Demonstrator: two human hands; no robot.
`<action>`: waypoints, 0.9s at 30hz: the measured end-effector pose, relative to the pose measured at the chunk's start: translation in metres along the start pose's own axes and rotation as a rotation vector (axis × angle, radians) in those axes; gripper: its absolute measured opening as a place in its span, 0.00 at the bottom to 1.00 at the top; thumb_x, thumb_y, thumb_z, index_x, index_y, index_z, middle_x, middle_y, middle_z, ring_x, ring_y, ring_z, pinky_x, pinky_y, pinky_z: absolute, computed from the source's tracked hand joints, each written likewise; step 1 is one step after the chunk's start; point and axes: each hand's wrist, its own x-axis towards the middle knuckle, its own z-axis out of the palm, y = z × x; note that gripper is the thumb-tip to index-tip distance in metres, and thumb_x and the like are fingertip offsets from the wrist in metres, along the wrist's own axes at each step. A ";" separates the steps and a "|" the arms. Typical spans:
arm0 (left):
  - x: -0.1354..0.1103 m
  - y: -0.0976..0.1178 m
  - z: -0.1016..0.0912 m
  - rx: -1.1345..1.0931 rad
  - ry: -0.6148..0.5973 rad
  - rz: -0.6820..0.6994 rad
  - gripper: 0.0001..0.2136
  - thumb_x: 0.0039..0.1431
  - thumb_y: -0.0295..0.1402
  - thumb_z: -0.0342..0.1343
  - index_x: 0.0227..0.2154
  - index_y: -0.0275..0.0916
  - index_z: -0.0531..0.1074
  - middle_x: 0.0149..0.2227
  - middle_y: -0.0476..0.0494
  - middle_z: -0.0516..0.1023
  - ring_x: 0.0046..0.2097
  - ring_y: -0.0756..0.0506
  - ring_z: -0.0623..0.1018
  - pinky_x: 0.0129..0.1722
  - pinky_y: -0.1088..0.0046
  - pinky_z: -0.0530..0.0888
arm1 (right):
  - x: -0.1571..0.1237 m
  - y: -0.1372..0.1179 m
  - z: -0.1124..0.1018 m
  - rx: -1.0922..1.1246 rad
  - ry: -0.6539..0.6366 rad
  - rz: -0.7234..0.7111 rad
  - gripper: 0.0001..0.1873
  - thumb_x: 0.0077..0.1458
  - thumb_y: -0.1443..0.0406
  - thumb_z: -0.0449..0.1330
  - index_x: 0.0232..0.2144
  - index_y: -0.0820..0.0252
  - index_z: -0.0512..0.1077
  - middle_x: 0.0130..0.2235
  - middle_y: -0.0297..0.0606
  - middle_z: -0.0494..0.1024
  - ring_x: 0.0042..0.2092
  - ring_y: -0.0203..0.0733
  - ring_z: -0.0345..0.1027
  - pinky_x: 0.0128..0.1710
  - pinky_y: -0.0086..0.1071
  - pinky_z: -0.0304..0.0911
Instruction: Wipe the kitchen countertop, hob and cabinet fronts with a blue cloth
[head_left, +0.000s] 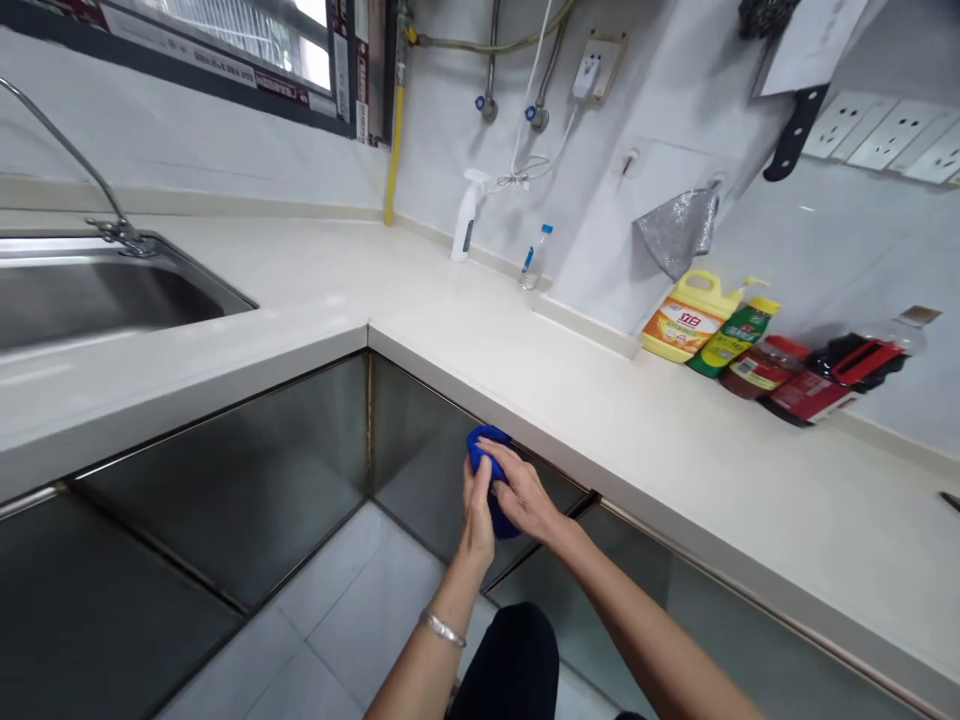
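A blue cloth [484, 452] is pressed against the steel cabinet front [420, 450] just below the white countertop edge [570, 420]. My right hand [521, 492] lies over the cloth with fingers curled on it. My left hand [477, 518], with a silver bracelet on its wrist, touches the cloth's left side with fingers held together. Most of the cloth is hidden behind both hands.
A steel sink [97, 290] with a tap [112, 215] sits at left. A white spray bottle [465, 215] and small bottle [534, 257] stand in the corner. Detergent [686, 318] and sauce bottles [810, 375] line the right wall. A knife [795, 125] and grey cloth [679, 230] hang above.
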 end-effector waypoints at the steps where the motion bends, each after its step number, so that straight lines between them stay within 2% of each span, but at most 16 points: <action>1: -0.005 -0.001 0.000 0.004 0.020 -0.022 0.31 0.57 0.55 0.59 0.58 0.42 0.70 0.61 0.37 0.71 0.65 0.38 0.69 0.67 0.59 0.66 | -0.003 -0.005 -0.003 -0.023 -0.051 0.010 0.37 0.52 0.73 0.50 0.65 0.62 0.62 0.65 0.49 0.68 0.68 0.47 0.59 0.68 0.50 0.57; 4: -0.018 -0.011 -0.002 0.029 0.143 -0.101 0.31 0.57 0.55 0.59 0.57 0.40 0.69 0.62 0.34 0.70 0.65 0.36 0.69 0.67 0.56 0.67 | -0.007 -0.034 -0.027 -0.156 -0.271 0.055 0.34 0.58 0.68 0.55 0.66 0.68 0.61 0.66 0.56 0.66 0.67 0.54 0.61 0.65 0.51 0.63; 6: -0.022 -0.016 -0.006 0.046 0.227 -0.145 0.32 0.58 0.56 0.57 0.57 0.38 0.67 0.62 0.31 0.69 0.64 0.35 0.69 0.65 0.53 0.68 | -0.004 -0.061 -0.056 -0.225 -0.377 0.015 0.28 0.62 0.64 0.56 0.64 0.63 0.66 0.62 0.52 0.72 0.61 0.53 0.70 0.59 0.48 0.70; 7: -0.021 -0.017 -0.008 0.056 0.260 -0.150 0.33 0.58 0.57 0.55 0.58 0.38 0.66 0.62 0.30 0.70 0.63 0.34 0.71 0.65 0.52 0.69 | -0.001 -0.073 -0.072 -0.234 -0.366 -0.027 0.25 0.64 0.65 0.54 0.62 0.58 0.68 0.59 0.46 0.76 0.57 0.49 0.74 0.57 0.44 0.72; 8: -0.018 -0.015 -0.010 0.069 0.287 -0.141 0.33 0.59 0.58 0.54 0.59 0.38 0.65 0.61 0.31 0.70 0.61 0.35 0.72 0.64 0.51 0.70 | 0.003 -0.083 -0.088 -0.233 -0.299 -0.075 0.22 0.65 0.66 0.53 0.60 0.56 0.70 0.56 0.43 0.79 0.53 0.45 0.77 0.55 0.40 0.74; 10: -0.008 -0.007 -0.015 0.112 0.326 -0.076 0.33 0.61 0.59 0.50 0.60 0.40 0.63 0.59 0.33 0.72 0.59 0.36 0.74 0.63 0.51 0.70 | 0.013 -0.087 -0.118 -0.258 -0.087 -0.137 0.20 0.66 0.68 0.52 0.57 0.55 0.73 0.52 0.39 0.81 0.49 0.40 0.79 0.52 0.35 0.75; 12: 0.006 0.006 -0.016 0.187 0.348 0.046 0.32 0.62 0.58 0.48 0.61 0.41 0.63 0.60 0.35 0.71 0.60 0.37 0.72 0.66 0.53 0.67 | 0.023 -0.070 -0.138 -0.348 0.082 -0.114 0.18 0.66 0.67 0.52 0.54 0.57 0.75 0.51 0.41 0.82 0.48 0.41 0.79 0.51 0.37 0.76; 13: 0.014 0.013 -0.014 0.235 0.347 0.121 0.31 0.63 0.56 0.48 0.62 0.41 0.62 0.62 0.35 0.69 0.63 0.38 0.70 0.68 0.55 0.64 | 0.026 -0.055 -0.143 -0.406 0.107 -0.074 0.17 0.65 0.65 0.53 0.52 0.57 0.76 0.50 0.42 0.82 0.48 0.44 0.79 0.51 0.41 0.76; 16: 0.034 0.025 -0.003 0.399 0.301 0.338 0.28 0.64 0.50 0.49 0.63 0.42 0.63 0.69 0.39 0.60 0.70 0.41 0.60 0.73 0.61 0.55 | 0.032 -0.003 -0.145 -0.476 0.083 0.046 0.18 0.63 0.62 0.53 0.51 0.57 0.76 0.52 0.45 0.81 0.52 0.50 0.76 0.54 0.49 0.73; 19: 0.045 0.017 0.011 0.545 0.264 0.446 0.24 0.65 0.46 0.49 0.60 0.41 0.68 0.68 0.38 0.60 0.69 0.39 0.60 0.73 0.58 0.54 | 0.030 0.029 -0.135 -0.442 0.089 0.057 0.19 0.63 0.62 0.52 0.53 0.56 0.75 0.56 0.44 0.78 0.57 0.50 0.73 0.59 0.52 0.69; 24: 0.053 -0.010 0.017 0.690 0.317 0.515 0.14 0.60 0.35 0.54 0.46 0.41 0.78 0.62 0.34 0.66 0.65 0.36 0.62 0.70 0.52 0.58 | 0.026 0.031 -0.132 -0.432 0.089 0.072 0.19 0.63 0.62 0.52 0.53 0.53 0.74 0.56 0.42 0.78 0.57 0.52 0.72 0.58 0.54 0.69; 27: 0.063 -0.011 0.012 0.701 0.379 0.514 0.12 0.57 0.32 0.56 0.42 0.41 0.79 0.58 0.35 0.68 0.62 0.37 0.66 0.68 0.52 0.62 | 0.026 0.031 -0.136 -0.394 0.097 0.100 0.19 0.62 0.61 0.53 0.53 0.52 0.74 0.56 0.41 0.78 0.57 0.52 0.72 0.58 0.54 0.69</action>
